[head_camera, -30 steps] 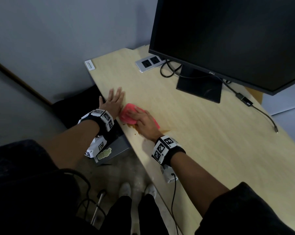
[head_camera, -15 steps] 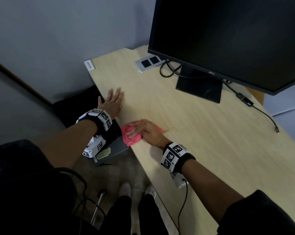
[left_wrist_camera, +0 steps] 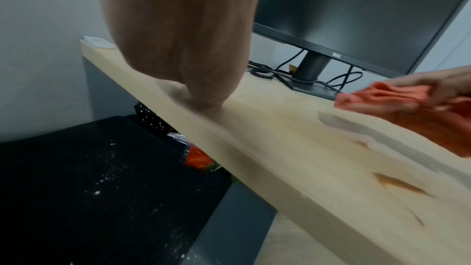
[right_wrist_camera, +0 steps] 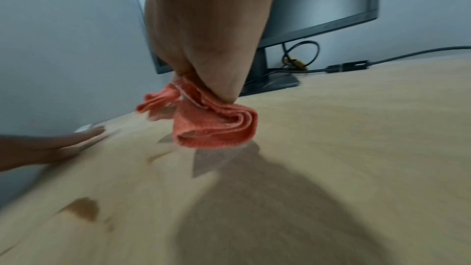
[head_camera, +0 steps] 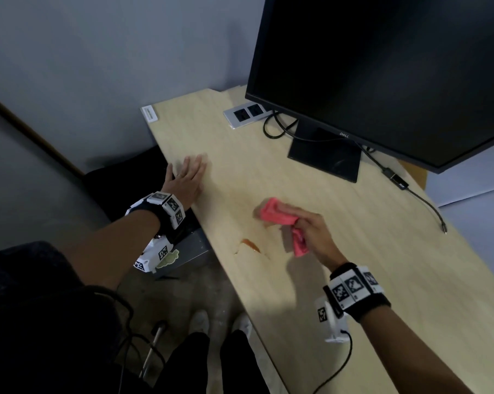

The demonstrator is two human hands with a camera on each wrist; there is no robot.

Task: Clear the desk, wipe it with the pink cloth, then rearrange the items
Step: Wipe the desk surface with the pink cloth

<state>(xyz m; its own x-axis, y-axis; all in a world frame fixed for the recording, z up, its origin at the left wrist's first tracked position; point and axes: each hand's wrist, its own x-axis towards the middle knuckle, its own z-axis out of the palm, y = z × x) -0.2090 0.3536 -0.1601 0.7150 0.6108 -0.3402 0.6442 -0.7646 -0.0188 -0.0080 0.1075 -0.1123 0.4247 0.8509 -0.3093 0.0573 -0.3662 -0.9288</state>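
Observation:
My right hand [head_camera: 311,231] grips the bunched pink cloth [head_camera: 277,216] and holds it lifted just above the light wooden desk [head_camera: 368,251]; in the right wrist view the pink cloth [right_wrist_camera: 216,126] hangs folded from my fingers over its own shadow. An orange-brown smear [head_camera: 250,244] lies on the desk near the front edge, left of the cloth, and the same smear [right_wrist_camera: 85,208] shows in the right wrist view. My left hand [head_camera: 187,177] lies flat with straight fingers on the desk's left edge, holding nothing.
A black monitor [head_camera: 382,66] on its stand [head_camera: 323,155] fills the back of the desk, with cables [head_camera: 277,129], a socket plate [head_camera: 244,113] and a loose cable [head_camera: 421,200] to the right. A black bin [left_wrist_camera: 102,178] sits below the left edge.
My right hand has lifted the cloth off the desk edge and carried it right and away from me, uncovering the orange-brown smear. The left hand has stayed flat at the edge.

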